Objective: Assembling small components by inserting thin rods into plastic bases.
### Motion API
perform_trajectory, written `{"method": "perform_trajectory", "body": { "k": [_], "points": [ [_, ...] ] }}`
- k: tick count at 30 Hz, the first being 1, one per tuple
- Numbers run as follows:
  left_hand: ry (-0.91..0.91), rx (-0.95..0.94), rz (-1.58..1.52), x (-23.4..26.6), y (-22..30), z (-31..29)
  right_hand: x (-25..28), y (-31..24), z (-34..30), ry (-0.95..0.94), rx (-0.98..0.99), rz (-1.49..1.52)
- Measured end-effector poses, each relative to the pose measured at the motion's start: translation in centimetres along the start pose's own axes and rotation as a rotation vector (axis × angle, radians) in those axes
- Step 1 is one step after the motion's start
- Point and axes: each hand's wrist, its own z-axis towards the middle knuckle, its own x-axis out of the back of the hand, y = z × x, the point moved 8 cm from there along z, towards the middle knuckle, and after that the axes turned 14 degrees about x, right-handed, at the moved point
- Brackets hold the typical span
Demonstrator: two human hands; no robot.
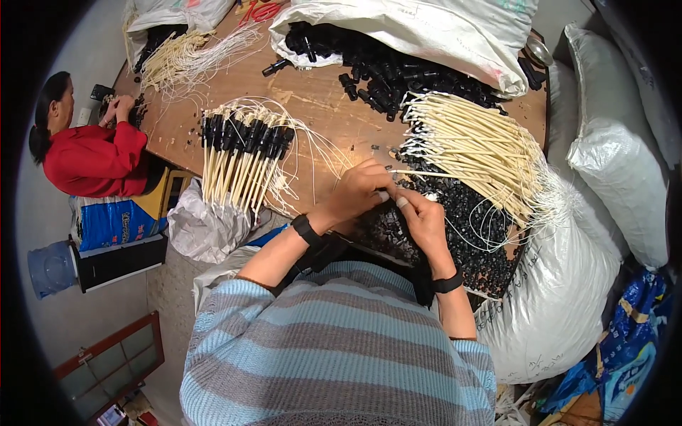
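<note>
My left hand (361, 186) and my right hand (420, 219) meet over the near edge of a wooden table (320, 106). Between their fingertips is a small black part (390, 201), and a cream stick with a thin white wire (415, 172) runs to the left fingers. Just beyond the hands lies a heap of small black parts (469, 220). A fan of cream sticks with white wires (476, 145) lies right of the hands. To the left rests a row of cream sticks with black caps (241, 153).
A white sack (426, 28) spills larger black pieces (383, 67) at the far side. Another person in red (89, 156) works at the table's left end beside more sticks (177, 60). White sacks (611, 163) stand on the right, a blue water jug (50, 268) at the lower left.
</note>
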Motion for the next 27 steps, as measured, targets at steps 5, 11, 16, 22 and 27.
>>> {"method": "perform_trajectory", "body": {
  "k": [5, 11, 16, 22, 27],
  "points": [
    [-0.003, -0.042, -0.08, 0.5, -0.2, 0.5, 0.1, 0.2, -0.2, -0.05, -0.143, 0.103],
    [0.199, 0.193, 0.152, 2.4, -4.7, 4.3, 1.7, 1.2, -0.8, 0.116, -0.284, 0.185],
    [-0.078, 0.656, -0.351, -0.5, -7.2, 3.4, 2.3, 3.6, -1.2, 0.255, -0.399, 0.284],
    [0.138, 0.217, -0.249, -1.8, 1.0, 2.1, 0.9, 3.3, -0.4, 0.204, -0.394, 0.413],
    [0.248, 0.166, -0.138, -1.2, 1.5, 1.9, 0.7, 1.7, -0.3, 0.294, -0.427, 0.798]
  ]
}}
